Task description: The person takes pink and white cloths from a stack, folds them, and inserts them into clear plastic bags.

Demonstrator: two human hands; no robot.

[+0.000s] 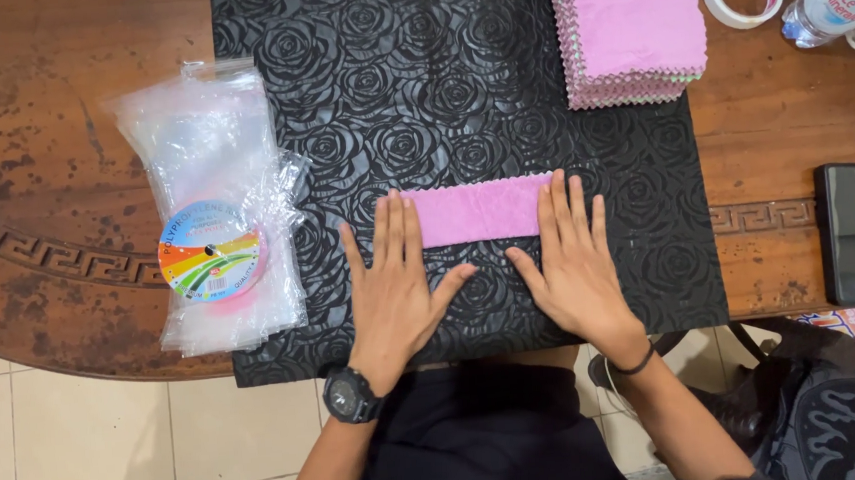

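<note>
A folded pink cloth is laid as a narrow strip on a black rose-embossed mat, its two ends pinned under the flat, slightly spread fingers of the left hand and right hand; neither hand is closed around it. A stack of pink cloths is seen further back, and clear plastic bags on the wooden surface.
</note>
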